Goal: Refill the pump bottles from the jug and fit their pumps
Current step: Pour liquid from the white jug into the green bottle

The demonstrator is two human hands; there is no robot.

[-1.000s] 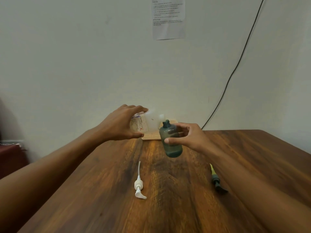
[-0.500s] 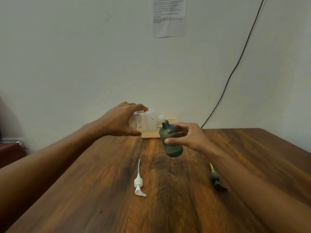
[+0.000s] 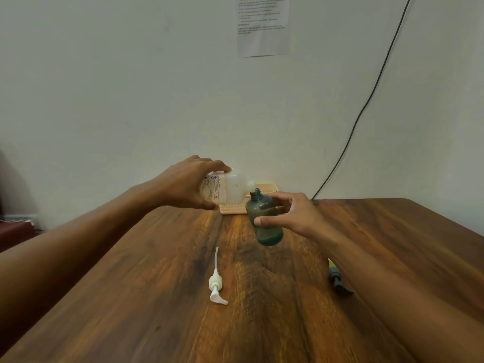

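My left hand grips a white translucent jug with a printed label, tipped on its side so its spout sits just over the mouth of a dark green bottle. My right hand holds that open bottle in the air above the table, slightly tilted, with a little liquid at its bottom. A white pump with its long tube lies on the wooden table in front of me. A dark green pump with a yellowish tube lies to the right, partly hidden by my right forearm.
A pale perforated tray stands at the table's far edge against the wall, behind the jug. A black cable runs down the wall to the table's back right. A printed sheet hangs on the wall. A dark red object sits at the far left.
The jug has tipped a little further and its spout has come closer to the bottle's mouth. Both hands have stayed almost in place.
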